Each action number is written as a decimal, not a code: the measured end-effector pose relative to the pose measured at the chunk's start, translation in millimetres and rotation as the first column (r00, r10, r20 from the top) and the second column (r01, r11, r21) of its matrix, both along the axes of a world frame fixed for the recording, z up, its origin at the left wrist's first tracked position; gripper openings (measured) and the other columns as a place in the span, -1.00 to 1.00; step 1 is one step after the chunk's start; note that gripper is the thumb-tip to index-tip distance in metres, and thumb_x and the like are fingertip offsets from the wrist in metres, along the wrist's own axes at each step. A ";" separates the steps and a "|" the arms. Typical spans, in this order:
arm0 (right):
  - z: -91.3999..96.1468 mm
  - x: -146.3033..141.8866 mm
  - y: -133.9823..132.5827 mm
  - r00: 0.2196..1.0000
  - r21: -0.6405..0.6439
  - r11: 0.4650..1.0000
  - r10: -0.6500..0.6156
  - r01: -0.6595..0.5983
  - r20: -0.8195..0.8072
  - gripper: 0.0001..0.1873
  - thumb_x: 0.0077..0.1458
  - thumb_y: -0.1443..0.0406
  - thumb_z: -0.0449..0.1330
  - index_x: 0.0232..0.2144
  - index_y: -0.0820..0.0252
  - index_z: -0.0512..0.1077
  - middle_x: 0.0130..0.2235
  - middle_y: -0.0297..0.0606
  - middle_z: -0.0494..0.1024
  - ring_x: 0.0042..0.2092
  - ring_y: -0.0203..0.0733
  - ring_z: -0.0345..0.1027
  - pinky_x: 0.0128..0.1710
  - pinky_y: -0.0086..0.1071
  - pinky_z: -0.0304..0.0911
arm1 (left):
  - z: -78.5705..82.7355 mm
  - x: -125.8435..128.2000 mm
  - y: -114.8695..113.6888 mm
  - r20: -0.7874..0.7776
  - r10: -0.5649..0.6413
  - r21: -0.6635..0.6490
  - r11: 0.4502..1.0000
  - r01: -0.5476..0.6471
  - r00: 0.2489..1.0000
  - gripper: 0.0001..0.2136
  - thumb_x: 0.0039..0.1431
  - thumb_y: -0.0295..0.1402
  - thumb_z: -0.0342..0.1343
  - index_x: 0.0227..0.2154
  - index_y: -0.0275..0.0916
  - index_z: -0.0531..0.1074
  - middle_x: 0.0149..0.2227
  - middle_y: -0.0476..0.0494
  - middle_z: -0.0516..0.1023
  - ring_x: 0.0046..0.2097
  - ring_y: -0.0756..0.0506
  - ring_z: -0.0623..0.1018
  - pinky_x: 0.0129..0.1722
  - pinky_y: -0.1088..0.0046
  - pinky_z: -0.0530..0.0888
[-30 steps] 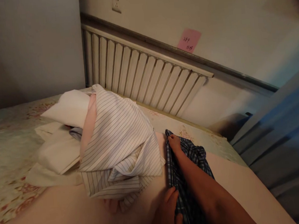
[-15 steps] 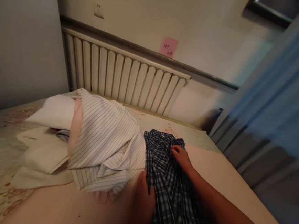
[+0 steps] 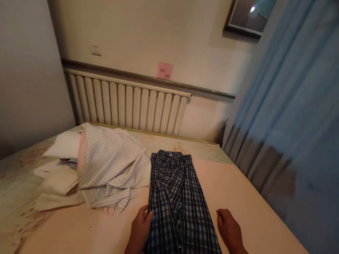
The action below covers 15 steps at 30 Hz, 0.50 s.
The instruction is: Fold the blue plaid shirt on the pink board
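A dark blue plaid shirt (image 3: 181, 204) lies lengthwise in front of me, its sides turned in and its collar at the far end. Folds and creases run down its middle. At its left edge is my left hand (image 3: 140, 228), closed, with thumb and fingertips at the cloth. My right hand (image 3: 230, 230) is beside the shirt's right edge, a little apart from it. Its fingers are curled in and nothing shows in them.
A heap with a striped cloth (image 3: 113, 162) and white cloths (image 3: 58, 182) lies left of the shirt. Under it all is a pale pink board (image 3: 238, 184) on a floral-covered bed (image 3: 4, 191). A radiator (image 3: 123, 103) stands behind; a blue curtain (image 3: 291, 105) hangs at right.
My right hand has let go of the shirt's upper right part and come down beside it. The shirt's right side now lies straighter. My left hand has come to the left edge.
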State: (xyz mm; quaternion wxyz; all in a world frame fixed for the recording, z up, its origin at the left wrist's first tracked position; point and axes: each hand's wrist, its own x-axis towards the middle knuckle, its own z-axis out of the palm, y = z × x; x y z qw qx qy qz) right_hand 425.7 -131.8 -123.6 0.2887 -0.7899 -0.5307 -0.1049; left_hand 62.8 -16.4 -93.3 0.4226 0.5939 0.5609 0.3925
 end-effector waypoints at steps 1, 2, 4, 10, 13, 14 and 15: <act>0.5 -1.7 0.3 0.999 -0.007 1.000 -0.003 0.003 0.035 -0.73 0.19 0.21 -0.10 -0.31 0.12 0.38 -0.26 -0.21 0.48 -0.29 -0.16 0.40 -0.34 -0.36 0.19 | 0.8 -1.3 -6.2 0.016 -0.013 -0.001 1.000 0.013 1.000 -0.56 0.02 -0.10 -0.02 -0.12 -0.30 0.40 -0.31 -0.13 0.60 -0.18 -0.18 0.58 -0.14 0.31 0.46; 1.4 -2.7 0.7 0.998 -0.010 1.000 -0.003 0.004 0.064 -0.73 0.20 0.23 -0.11 -0.30 0.13 0.38 -0.27 -0.22 0.47 -0.31 -0.18 0.39 -0.36 -0.36 0.17 | 1.1 -2.9 -12.2 0.031 -0.022 -0.003 1.000 0.022 0.999 -0.57 0.01 -0.09 -0.01 -0.14 -0.29 0.40 -0.27 -0.15 0.61 -0.15 -0.19 0.58 -0.11 0.30 0.46; 2.7 -2.8 0.5 0.994 -0.008 1.000 0.005 -0.004 0.109 -0.74 0.21 0.27 -0.12 -0.29 0.14 0.36 -0.28 -0.23 0.45 -0.34 -0.21 0.36 -0.38 -0.38 0.13 | -0.1 -6.4 -23.1 0.048 -0.025 -0.015 1.000 0.026 0.999 -0.59 -0.02 -0.10 0.02 -0.17 -0.26 0.41 -0.23 -0.16 0.61 -0.12 -0.20 0.58 -0.08 0.30 0.46; 1.6 0.0 -3.7 0.988 0.011 1.000 0.020 -0.022 0.150 -0.77 0.22 0.35 -0.11 -0.34 0.15 0.33 -0.32 -0.28 0.39 -0.36 -0.26 0.30 -0.37 -0.40 0.05 | 6.4 -7.4 -52.0 -0.080 0.045 -0.020 0.999 -0.046 0.996 -0.68 -0.03 -0.24 0.03 -0.20 -0.24 0.41 -0.27 -0.14 0.60 -0.12 -0.20 0.58 -0.05 0.27 0.46; 2.7 -0.8 -3.1 0.986 0.004 1.000 0.012 -0.013 0.166 -0.79 0.20 0.38 -0.10 -0.36 0.15 0.32 -0.33 -0.30 0.37 -0.37 -0.26 0.28 -0.38 -0.39 0.00 | 50.1 4.4 -75.7 -0.174 0.128 0.167 0.981 -0.099 0.976 -0.71 -0.04 -0.30 0.04 -0.21 -0.23 0.40 -0.21 -0.18 0.56 -0.10 -0.21 0.55 -0.02 0.21 0.44; 3.4 -1.2 -2.9 0.986 0.001 1.000 0.010 -0.011 0.166 -0.80 0.20 0.38 -0.09 -0.37 0.15 0.32 -0.34 -0.30 0.36 -0.38 -0.27 0.26 -0.39 -0.39 -0.01 | 71.7 8.9 -87.2 -0.156 0.112 0.246 0.967 -0.071 0.981 -0.75 -0.01 -0.30 0.04 -0.23 -0.22 0.41 -0.23 -0.18 0.55 -0.13 -0.20 0.55 -0.06 0.22 0.47; 4.2 -1.6 -2.8 0.987 0.000 1.000 0.009 -0.009 0.163 -0.81 0.19 0.39 -0.08 -0.37 0.16 0.32 -0.33 -0.31 0.36 -0.38 -0.28 0.26 -0.39 -0.39 -0.02 | 94.7 12.5 -100.8 -0.115 0.083 0.331 0.943 -0.041 0.990 -0.79 0.04 -0.29 0.04 -0.26 -0.20 0.41 -0.24 -0.17 0.54 -0.17 -0.17 0.55 -0.11 0.23 0.48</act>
